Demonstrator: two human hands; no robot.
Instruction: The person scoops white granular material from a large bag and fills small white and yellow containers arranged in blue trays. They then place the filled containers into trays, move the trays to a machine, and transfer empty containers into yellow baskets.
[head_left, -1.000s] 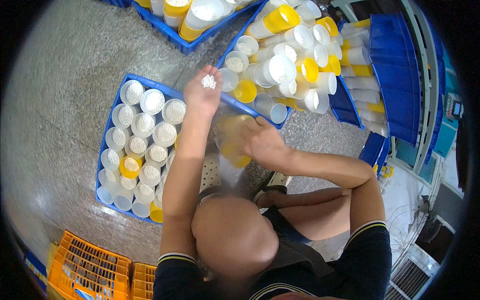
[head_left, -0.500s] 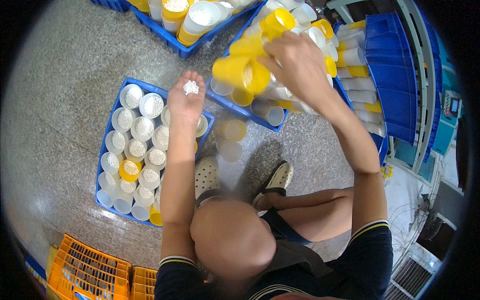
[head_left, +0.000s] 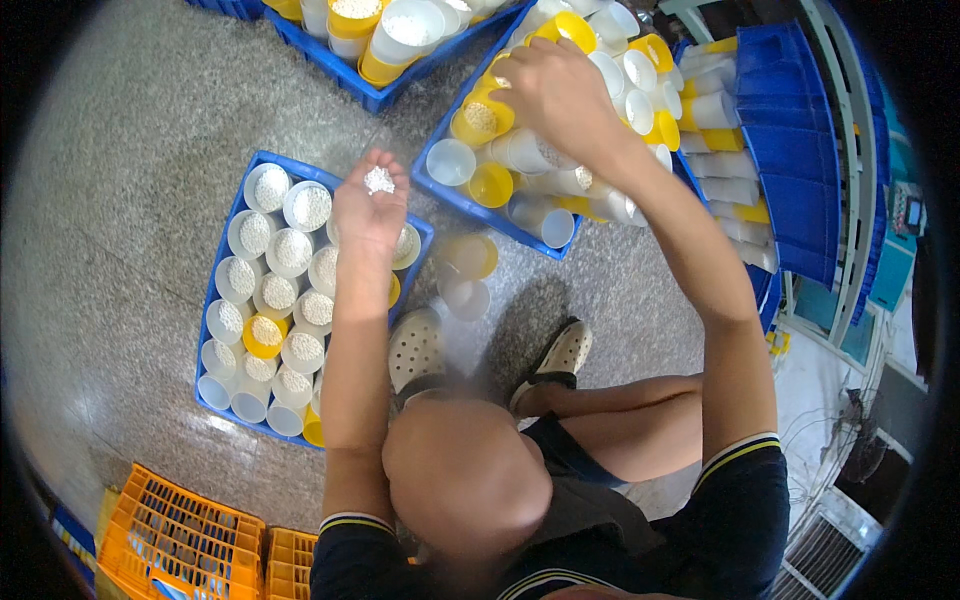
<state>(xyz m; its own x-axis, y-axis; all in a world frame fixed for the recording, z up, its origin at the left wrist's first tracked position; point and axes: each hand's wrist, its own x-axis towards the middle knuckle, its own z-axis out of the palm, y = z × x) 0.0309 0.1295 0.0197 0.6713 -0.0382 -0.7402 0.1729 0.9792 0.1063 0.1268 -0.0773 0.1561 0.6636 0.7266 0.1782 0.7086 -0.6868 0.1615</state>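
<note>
At the near left, an orange crate point(head_left: 180, 530) sits on the floor. Farther off, a blue crate point(head_left: 420, 250) holds rows of white and yellow cups, most with white pellets showing inside; the person's left forearm passes over its right side.

The left hand point(head_left: 368, 212) rests palm up above this crate's far right corner, its fingers loosely curled and not closed, with a small heap of pellets point(head_left: 379, 180) lying in it. Keeping that palm level and slightly hollowed should stop the pellets rolling off, and a steady wrist helps while the other arm reaches. The left arm is nearly straight, pointing away from the body.

Just right of this crate, two pale cups point(head_left: 466, 299) lie on the floor, one partly yellow, well nearer than the hands.

Farther right, the right hand point(head_left: 555, 90) is over a second blue crate point(head_left: 500, 224), palm down, fingertips at a yellow cup point(head_left: 490, 107) at its left side. Whether the fingers grip it or have let go cannot be told. Its mouth, with pellets inside, faces nearward, so a gentle touch and little tilt look wise. The right elbow bends outward, its forearm slanting far and left.
</note>
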